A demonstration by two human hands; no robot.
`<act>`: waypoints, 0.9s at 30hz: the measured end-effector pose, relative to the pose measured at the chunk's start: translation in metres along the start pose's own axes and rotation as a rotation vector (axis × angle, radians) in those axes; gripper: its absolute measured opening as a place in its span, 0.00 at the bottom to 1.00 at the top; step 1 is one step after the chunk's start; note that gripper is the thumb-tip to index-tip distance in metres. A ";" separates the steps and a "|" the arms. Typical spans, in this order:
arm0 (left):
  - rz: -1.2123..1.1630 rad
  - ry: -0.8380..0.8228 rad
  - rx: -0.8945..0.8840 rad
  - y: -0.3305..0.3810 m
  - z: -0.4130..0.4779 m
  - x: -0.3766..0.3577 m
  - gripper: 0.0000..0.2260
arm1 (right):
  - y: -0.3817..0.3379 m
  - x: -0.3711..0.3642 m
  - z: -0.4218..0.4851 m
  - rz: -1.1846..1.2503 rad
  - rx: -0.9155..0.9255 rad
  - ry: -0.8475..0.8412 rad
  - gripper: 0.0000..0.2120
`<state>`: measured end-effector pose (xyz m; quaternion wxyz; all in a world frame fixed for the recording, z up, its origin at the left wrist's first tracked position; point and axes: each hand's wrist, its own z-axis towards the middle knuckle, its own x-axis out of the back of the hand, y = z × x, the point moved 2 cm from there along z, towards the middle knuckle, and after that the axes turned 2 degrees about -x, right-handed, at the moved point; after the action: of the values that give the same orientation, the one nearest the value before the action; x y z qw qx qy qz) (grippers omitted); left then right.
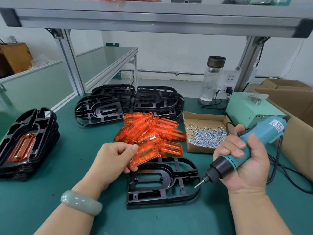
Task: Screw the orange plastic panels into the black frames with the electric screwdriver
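Note:
My left hand (pixel 113 158) pinches one orange plastic panel (pixel 145 154) just above the far left corner of a black frame (pixel 162 182) lying flat in front of me. My right hand (pixel 243 161) grips the teal electric screwdriver (pixel 240 146), its bit (pixel 199 184) pointing down-left over the frame's right side. A pile of orange panels (pixel 150 128) lies behind the frame. At the left edge sits a stack of black frames (pixel 28 143), the top one holding an orange panel (pixel 22 147).
Stacks of bare black frames (pixel 100 109) (pixel 157 100) stand at the back. A cardboard tray of screws (pixel 205 133) is right of the pile. A green power box (pixel 249 109), glass bottle (pixel 211 78), cardboard boxes (pixel 291 102) and the screwdriver's cable (pixel 288 177) fill the right side.

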<state>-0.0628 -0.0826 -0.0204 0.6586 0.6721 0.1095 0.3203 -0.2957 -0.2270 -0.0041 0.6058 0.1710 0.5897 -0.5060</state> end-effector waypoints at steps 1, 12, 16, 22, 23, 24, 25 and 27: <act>0.000 -0.009 0.000 0.000 0.000 0.000 0.11 | 0.000 0.000 0.000 0.000 0.001 0.000 0.25; -0.297 -0.124 0.134 -0.006 0.001 -0.003 0.14 | 0.000 0.000 0.000 -0.005 0.002 0.009 0.25; -0.526 -0.230 0.222 -0.007 0.000 -0.003 0.14 | 0.000 0.000 0.000 -0.014 -0.001 0.003 0.24; -0.430 -0.168 0.086 -0.004 0.001 -0.002 0.15 | 0.001 -0.001 -0.001 -0.023 0.005 0.002 0.24; -0.441 -0.124 0.075 -0.003 0.002 -0.002 0.14 | 0.001 -0.001 -0.001 -0.024 0.005 0.003 0.24; -0.464 -0.077 0.076 -0.002 0.002 -0.001 0.14 | 0.001 -0.001 -0.001 -0.024 0.006 0.003 0.24; -0.477 -0.029 0.085 0.000 0.003 0.001 0.14 | 0.001 -0.001 -0.001 -0.023 0.006 0.004 0.24; -0.469 0.055 0.084 0.002 0.004 0.003 0.12 | 0.002 -0.001 -0.001 -0.025 0.005 0.007 0.25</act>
<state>-0.0585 -0.0841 -0.0176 0.6833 0.6460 0.2936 0.1718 -0.2947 -0.2254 -0.0041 0.5969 0.1667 0.5927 -0.5143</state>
